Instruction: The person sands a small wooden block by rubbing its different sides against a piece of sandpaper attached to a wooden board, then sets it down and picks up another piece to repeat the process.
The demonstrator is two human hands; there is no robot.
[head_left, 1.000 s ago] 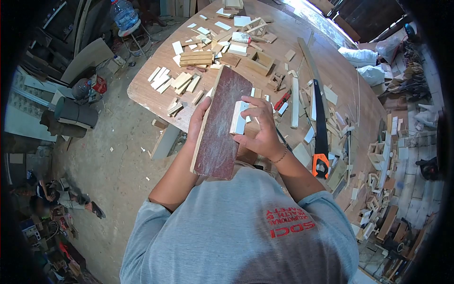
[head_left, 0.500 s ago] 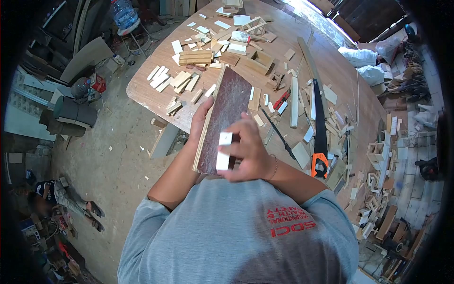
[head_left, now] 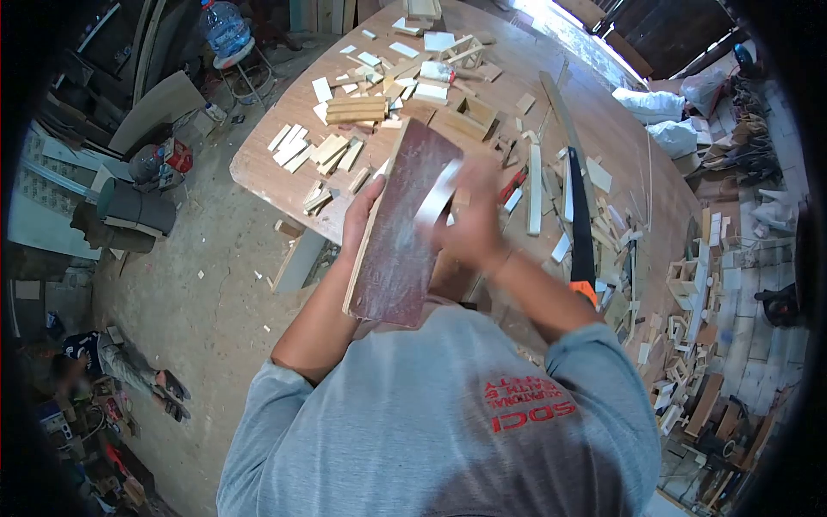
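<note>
My left hand (head_left: 358,222) grips the left edge of a long board (head_left: 398,246), fingers behind it. The board has a dark reddish-brown, dusty or worn face and a pale wood edge, and is held tilted in front of my chest. My right hand (head_left: 479,211), smeared by motion, is closed round a small white-faced wooden piece (head_left: 440,196) at the right side of the board's face. Whether the piece touches the face cannot be told. Right of that hand, a handsaw with a black blade (head_left: 581,224) and an orange handle lies on the table.
Loose wood pieces (head_left: 293,146) and stacked strips (head_left: 356,109) cover much of the wooden table (head_left: 258,172). An open wooden box (head_left: 472,116) sits behind the board. More small wooden assemblies (head_left: 685,280) stand at right. A person (head_left: 108,358) is on the floor at lower left.
My right hand has moved up and right with the white-faced piece, from the board's near end to about mid-length. The board, still in my left hand, has shifted slightly.
</note>
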